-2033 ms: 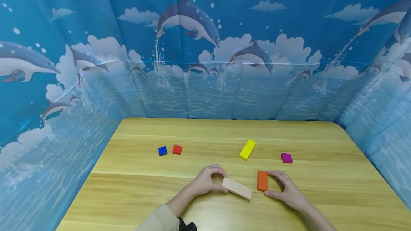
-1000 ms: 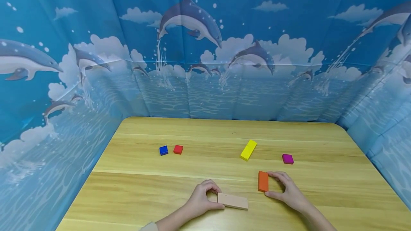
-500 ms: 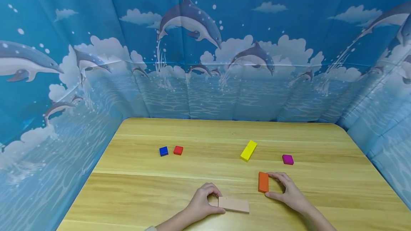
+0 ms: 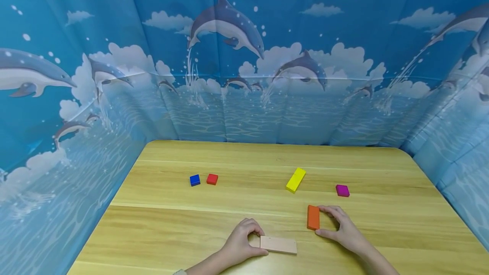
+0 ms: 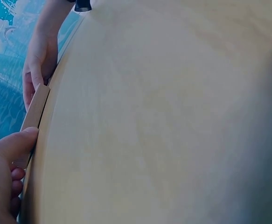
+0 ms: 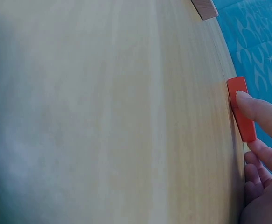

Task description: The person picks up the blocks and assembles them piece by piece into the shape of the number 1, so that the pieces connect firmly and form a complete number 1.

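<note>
My left hand [image 4: 240, 241] pinches the left end of a plain wooden block [image 4: 279, 245], a long flat rectangle lying low over the front of the table, nearly level from left to right. In the left wrist view the thumb presses along one side of this wooden block [image 5: 38, 105]. To the right, my right hand [image 4: 345, 231] holds an orange rectangular block [image 4: 313, 217] by its right side, thumb at the near corner and fingertips at the far one. The right wrist view shows the thumb on the orange block [image 6: 242, 119]. A narrow gap separates the two held blocks.
Farther back on the wooden table [image 4: 153, 224] lie a small blue block [image 4: 195, 180], a small red block [image 4: 212, 179], a long yellow block [image 4: 296, 180] and a small purple block [image 4: 342, 190]. A dolphin-print curtain [image 4: 244, 109] hangs behind and along both sides.
My left hand has drawn the wooden block toward the front edge and turned it from slanting to nearly level. The right hand and the orange block have stayed in place.
</note>
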{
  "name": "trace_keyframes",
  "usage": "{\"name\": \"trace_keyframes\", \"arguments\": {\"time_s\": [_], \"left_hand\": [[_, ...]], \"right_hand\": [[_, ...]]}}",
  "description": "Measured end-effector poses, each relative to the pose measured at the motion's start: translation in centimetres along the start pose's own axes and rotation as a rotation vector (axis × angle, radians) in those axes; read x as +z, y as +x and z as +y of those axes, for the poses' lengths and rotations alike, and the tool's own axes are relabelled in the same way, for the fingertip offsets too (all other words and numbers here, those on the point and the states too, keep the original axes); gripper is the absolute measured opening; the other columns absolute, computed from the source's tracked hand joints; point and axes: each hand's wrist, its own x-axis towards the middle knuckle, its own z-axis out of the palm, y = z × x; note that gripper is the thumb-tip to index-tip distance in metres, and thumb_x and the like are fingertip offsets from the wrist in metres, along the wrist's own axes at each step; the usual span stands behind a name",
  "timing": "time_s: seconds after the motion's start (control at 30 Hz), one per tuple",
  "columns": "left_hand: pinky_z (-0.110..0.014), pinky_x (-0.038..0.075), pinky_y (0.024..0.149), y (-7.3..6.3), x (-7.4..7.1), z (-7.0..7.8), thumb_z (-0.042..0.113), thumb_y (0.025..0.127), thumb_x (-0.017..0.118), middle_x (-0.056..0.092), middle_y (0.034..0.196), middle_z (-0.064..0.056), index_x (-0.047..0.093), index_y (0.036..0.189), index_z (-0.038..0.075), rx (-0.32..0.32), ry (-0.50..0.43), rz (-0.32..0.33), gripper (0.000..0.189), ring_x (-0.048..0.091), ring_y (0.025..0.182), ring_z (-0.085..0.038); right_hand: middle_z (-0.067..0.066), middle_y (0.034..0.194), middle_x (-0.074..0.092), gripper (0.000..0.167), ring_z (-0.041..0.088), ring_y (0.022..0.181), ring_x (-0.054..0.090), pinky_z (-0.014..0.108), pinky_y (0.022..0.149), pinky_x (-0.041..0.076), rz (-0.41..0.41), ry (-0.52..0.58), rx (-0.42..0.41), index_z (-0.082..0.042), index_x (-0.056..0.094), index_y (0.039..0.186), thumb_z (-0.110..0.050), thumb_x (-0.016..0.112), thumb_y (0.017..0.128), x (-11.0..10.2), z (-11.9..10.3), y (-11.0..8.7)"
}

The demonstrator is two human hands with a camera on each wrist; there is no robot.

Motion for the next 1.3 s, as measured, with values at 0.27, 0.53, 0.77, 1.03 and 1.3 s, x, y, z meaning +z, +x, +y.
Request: {"name": "trace_keyframes", "arguments": {"time_s": [0.27,0.53,0.77,1.03,1.3], "left_hand": [[-0.017,0.042,0.075,0.2,-0.1,0.0,0.027,0.060,0.084,0.056,0.083,0.013,0.062,0.083,0.016,-0.012,0.019,-0.008,0.033,0.047,0.082,-0.001],[-0.016,0.042,0.074,0.1,0.0,-0.2,0.029,0.058,0.084,0.056,0.082,0.013,0.062,0.083,0.016,-0.003,0.036,-0.005,0.036,0.046,0.081,-0.001],[-0.016,0.042,0.073,0.1,-0.1,0.0,0.029,0.058,0.084,0.056,0.082,0.012,0.061,0.083,0.016,-0.010,0.040,-0.006,0.036,0.046,0.080,-0.001],[-0.015,0.042,0.073,0.2,0.0,-0.2,0.032,0.059,0.083,0.055,0.083,0.013,0.061,0.083,0.018,-0.014,0.047,-0.003,0.036,0.046,0.081,0.000],[-0.016,0.042,0.074,0.3,-0.1,-0.1,0.034,0.061,0.082,0.056,0.084,0.013,0.062,0.085,0.017,-0.019,0.034,-0.011,0.036,0.046,0.081,0.000]], "right_hand": [[0.007,0.118,0.049,0.062,0.012,0.106,0.043,0.021,0.090,0.035,0.009,-0.016,-0.001,-0.006,0.054,0.122,-0.032,0.077,0.071,0.1,0.0,0.1],[0.007,0.118,0.049,0.062,0.013,0.108,0.043,0.020,0.091,0.033,-0.001,0.004,0.005,-0.007,0.054,0.123,-0.032,0.077,0.071,0.1,0.1,0.2],[0.007,0.116,0.050,0.060,0.005,0.103,0.043,0.013,0.087,0.033,0.017,0.025,-0.020,-0.005,0.054,0.121,-0.028,0.077,0.071,0.2,0.2,0.2],[0.009,0.106,0.052,0.060,0.002,0.094,0.047,0.005,0.083,0.033,0.073,0.143,-0.052,0.001,0.051,0.121,-0.017,0.078,0.071,0.3,0.0,0.5],[0.011,0.104,0.052,0.064,0.005,0.095,0.051,0.005,0.086,0.034,0.063,0.236,-0.095,0.003,0.049,0.123,-0.012,0.079,0.069,0.6,-1.3,1.2]]}}
